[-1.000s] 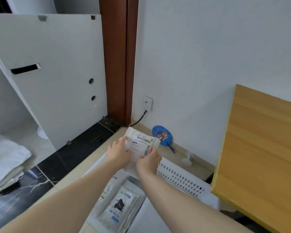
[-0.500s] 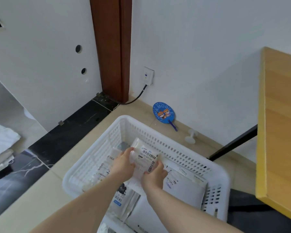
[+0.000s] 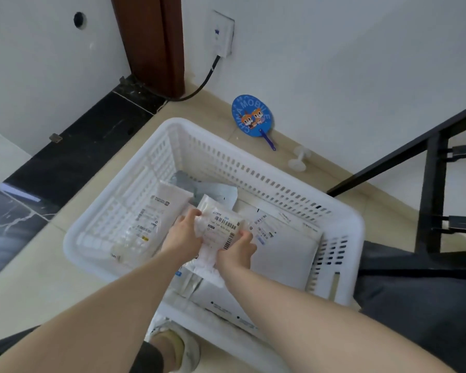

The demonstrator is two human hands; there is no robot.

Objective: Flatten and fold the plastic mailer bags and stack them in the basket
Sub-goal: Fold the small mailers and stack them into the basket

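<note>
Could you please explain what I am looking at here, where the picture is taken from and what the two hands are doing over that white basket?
There is no machine here: a person wears a camera on the head, so the view looks down along both bare arms. The left hand and right hand each have a grip on one side of a small mailer bag with a barcode label, holding it over the white plastic basket on the floor. Other flat mailer bags already lie inside. Beside the basket, against the wall, are a round blue fan and a small white plastic piece. A black table frame stands to the right, and a shoe shows at the bottom.
</note>
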